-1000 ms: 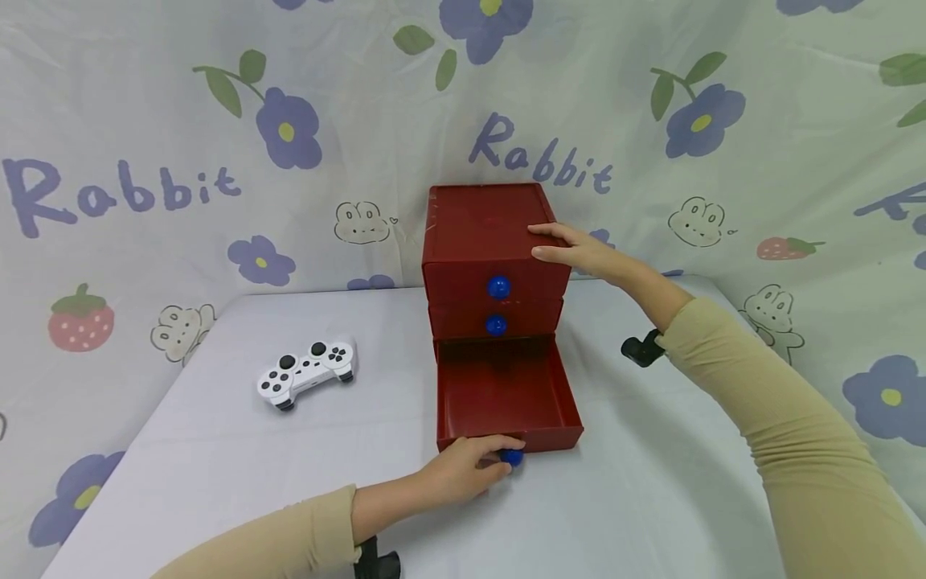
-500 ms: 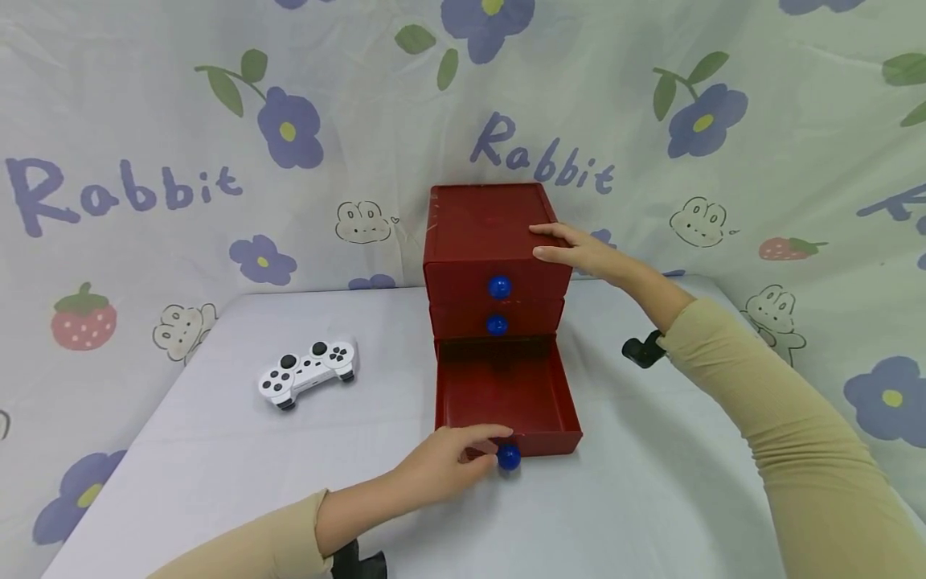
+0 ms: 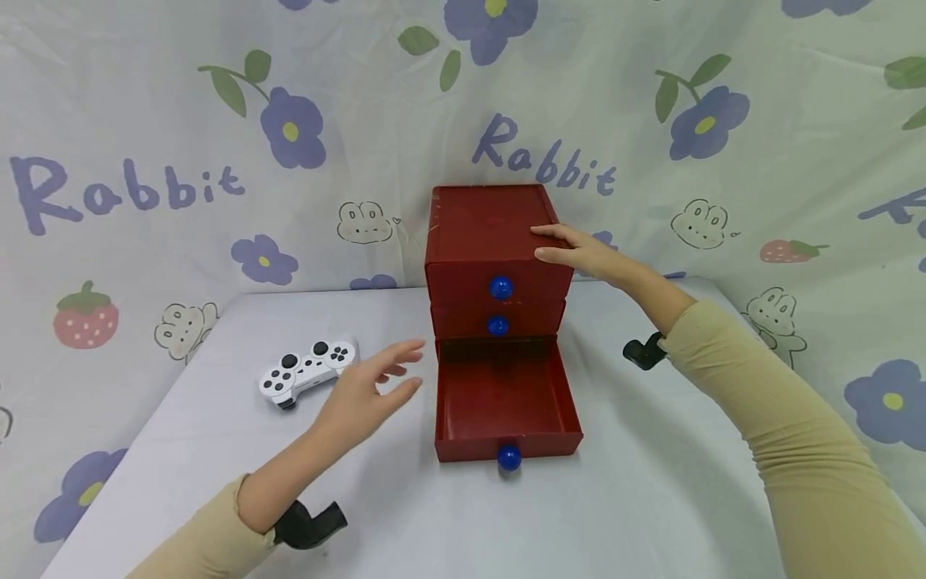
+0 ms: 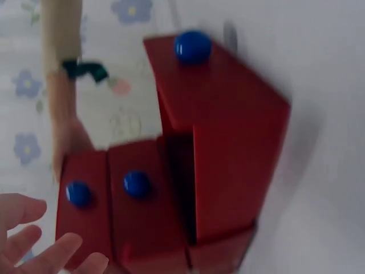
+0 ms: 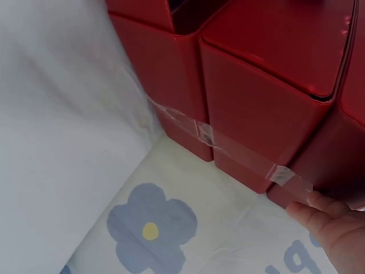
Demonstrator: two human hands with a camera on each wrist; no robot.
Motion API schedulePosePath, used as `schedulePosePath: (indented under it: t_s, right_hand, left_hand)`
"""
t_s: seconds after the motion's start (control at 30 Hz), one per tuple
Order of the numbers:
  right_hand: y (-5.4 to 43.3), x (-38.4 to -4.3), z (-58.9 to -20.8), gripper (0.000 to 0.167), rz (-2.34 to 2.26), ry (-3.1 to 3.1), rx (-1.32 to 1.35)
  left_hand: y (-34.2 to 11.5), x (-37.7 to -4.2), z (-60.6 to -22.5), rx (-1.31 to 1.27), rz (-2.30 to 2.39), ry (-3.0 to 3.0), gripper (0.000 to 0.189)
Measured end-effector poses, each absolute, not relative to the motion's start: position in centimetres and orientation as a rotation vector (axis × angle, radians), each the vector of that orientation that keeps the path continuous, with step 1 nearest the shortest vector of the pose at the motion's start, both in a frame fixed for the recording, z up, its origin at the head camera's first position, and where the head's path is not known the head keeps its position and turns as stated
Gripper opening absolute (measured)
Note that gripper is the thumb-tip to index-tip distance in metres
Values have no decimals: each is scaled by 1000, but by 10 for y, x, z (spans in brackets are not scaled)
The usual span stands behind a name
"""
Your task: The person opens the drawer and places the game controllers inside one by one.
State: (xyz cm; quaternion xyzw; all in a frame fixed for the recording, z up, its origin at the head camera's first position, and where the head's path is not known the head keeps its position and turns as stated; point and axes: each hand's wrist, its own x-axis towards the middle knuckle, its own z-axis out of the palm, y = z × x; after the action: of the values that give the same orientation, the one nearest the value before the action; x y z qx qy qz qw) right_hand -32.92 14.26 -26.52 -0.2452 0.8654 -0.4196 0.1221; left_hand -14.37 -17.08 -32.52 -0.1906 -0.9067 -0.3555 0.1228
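A red drawer cabinet (image 3: 492, 221) of three stacked units stands near the back of the table, each drawer with a round blue knob. Its bottom drawer (image 3: 506, 398) is pulled out and nothing lies inside; the upper two are closed. My right hand (image 3: 582, 251) rests on the cabinet's top right edge, fingers extended. My left hand (image 3: 365, 394) is in the air left of the drawer, fingers spread and holding nothing. Just beyond it lies a white game controller (image 3: 307, 372), partly covered by the hand in the head view. In the left wrist view the drawer's blue knob (image 4: 193, 48) shows large.
Behind the table (image 3: 615, 498) hangs a printed cloth (image 3: 391, 104) with flowers and rabbits, close to the cabinet's back. Clear tape (image 5: 242, 154) runs across the units' sides. A black wrist camera (image 3: 311, 527) sticks out from my left wrist.
My left hand has let go of the bottom drawer's blue knob and moved left and away, toward the controller. The drawer stays out. My right hand has not moved.
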Motion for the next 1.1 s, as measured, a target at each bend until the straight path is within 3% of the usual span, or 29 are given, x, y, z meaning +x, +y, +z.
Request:
schedulePosePath:
  t_s: [0.2,0.53,1.1]
  right_hand:
    - [143,-329,-266,60,-1223,2523,-708]
    - [143,-329,-266,59,-1231,2526,-713]
    - [144,-332,-267,59,-1235,2521,-704]
  left_hand:
    - [-209,-159,-323,-376,-948,-2715,47]
    - [-279,-186,-344,-170,-910,-2967,70]
    - [-338,-207,-384,-97,-797,-3118,77]
